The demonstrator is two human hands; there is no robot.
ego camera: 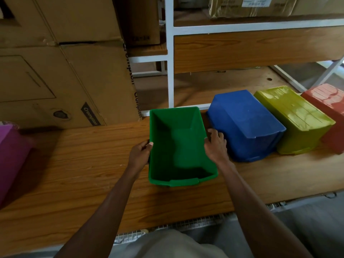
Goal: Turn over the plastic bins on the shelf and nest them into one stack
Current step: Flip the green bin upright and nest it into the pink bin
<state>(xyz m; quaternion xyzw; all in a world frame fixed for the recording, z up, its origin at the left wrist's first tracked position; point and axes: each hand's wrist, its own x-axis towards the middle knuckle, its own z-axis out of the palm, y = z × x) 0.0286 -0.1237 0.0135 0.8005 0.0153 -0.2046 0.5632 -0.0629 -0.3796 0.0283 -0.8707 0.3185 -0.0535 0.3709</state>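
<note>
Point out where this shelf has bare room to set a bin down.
Bare wood lies between the purple bin and green bin, and along the front edge. Crowded on the right: blue bin, yellow-green bin and red bin sit side by side.

Stacked cardboard boxes [55, 62] fill the far left, the lower one printed with "Crompton" on a dark label [89, 114] and again down its right edge. Between them and the white metal frame [169, 58] stands a smaller brown carton [142, 21] on a small wooden ledge [148, 50]. Up at the far right, wrapped parcels [260, 6] sit on the upper level, one bearing a white paper label [256, 1]. At the near edge, a strip of wire mesh [167, 228] runs along below the wood, with grey floor [307, 229] to the right.
</note>
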